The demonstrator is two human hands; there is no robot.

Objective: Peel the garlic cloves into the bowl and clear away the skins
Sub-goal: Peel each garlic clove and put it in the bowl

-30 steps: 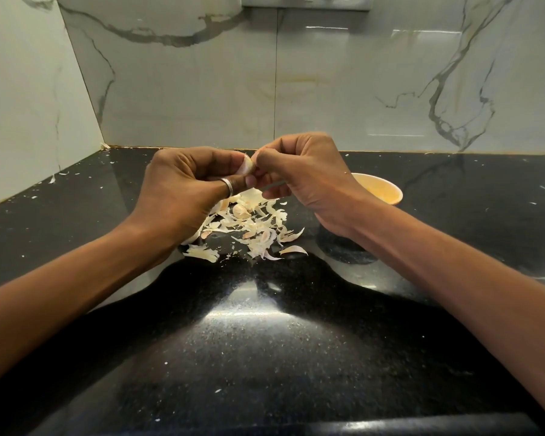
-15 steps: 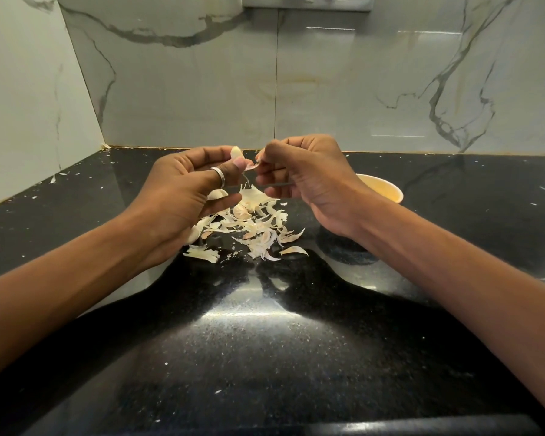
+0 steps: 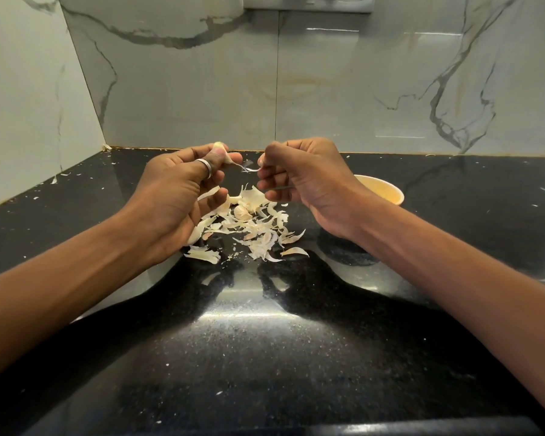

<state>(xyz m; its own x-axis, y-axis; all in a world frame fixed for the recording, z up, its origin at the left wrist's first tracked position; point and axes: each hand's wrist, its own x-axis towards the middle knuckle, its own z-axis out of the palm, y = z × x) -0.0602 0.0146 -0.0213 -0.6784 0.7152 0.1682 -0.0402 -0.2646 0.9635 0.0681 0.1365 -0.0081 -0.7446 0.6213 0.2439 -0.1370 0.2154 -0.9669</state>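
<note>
Pinching a garlic clove [image 3: 218,148] between thumb and fingertips of the left hand [image 3: 177,196], raised above the pile of skins [image 3: 252,221] on the counter [image 3: 265,357], likely for dropping scraps there. Nipping a thin strip of skin [image 3: 249,168] in the curled right hand [image 3: 306,184], stretching taut from the clove across the gap. Holding the clove roughly upright, one end poking above the thumb, the rest hidden. Leaving the bowl [image 3: 387,193] close behind the right wrist, seemingly for an easy drop.

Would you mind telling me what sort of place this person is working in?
Probably a home kitchen: black speckled stone countertop, white grey-veined marble-look wall tiles, and papery garlic skins piled near a cream bowl.
</note>
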